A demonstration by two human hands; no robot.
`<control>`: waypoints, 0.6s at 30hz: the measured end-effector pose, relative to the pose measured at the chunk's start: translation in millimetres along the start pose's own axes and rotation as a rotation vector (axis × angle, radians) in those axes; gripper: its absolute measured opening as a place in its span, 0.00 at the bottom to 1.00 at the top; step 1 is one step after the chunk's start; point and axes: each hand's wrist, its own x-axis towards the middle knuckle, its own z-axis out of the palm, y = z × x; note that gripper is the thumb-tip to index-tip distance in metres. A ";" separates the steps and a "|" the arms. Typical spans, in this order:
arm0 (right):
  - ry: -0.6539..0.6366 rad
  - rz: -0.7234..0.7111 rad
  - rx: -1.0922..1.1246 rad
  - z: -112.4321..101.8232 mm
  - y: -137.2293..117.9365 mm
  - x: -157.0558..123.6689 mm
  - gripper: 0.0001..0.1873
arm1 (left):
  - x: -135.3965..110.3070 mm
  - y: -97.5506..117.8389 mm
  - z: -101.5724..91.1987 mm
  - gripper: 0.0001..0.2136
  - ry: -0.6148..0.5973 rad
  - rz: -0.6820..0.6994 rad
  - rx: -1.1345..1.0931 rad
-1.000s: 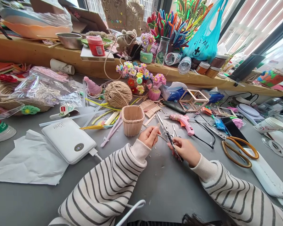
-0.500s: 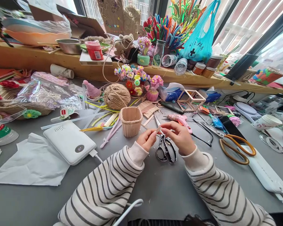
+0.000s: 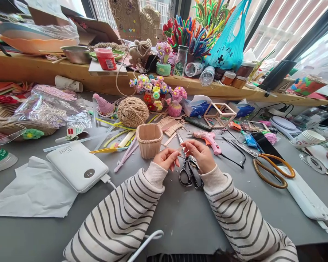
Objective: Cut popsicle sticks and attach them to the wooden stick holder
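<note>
Near the centre of the frame, the left hand (image 3: 166, 159) and the right hand (image 3: 198, 154) pinch a small, thin, pale wood-like strip (image 3: 180, 149) at their fingertips; it looks light, stiff and easily snapped, best held by its ends. Just left stands a square, twine-rimmed pale-wood basket (image 3: 149, 147), its inner wall showing; at upper centre, a round mint-green pot (image 3: 163, 69) holds pink and purple flowers (image 3: 163, 52).

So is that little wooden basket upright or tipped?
Upright: the basket sits base-down on the gray table, its rim facing up.
</note>
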 end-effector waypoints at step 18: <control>-0.051 -0.095 -0.119 27.5 -16.2 10.5 0.17 | -29.4 11.0 -49.1 0.10 0.740 0.316 0.483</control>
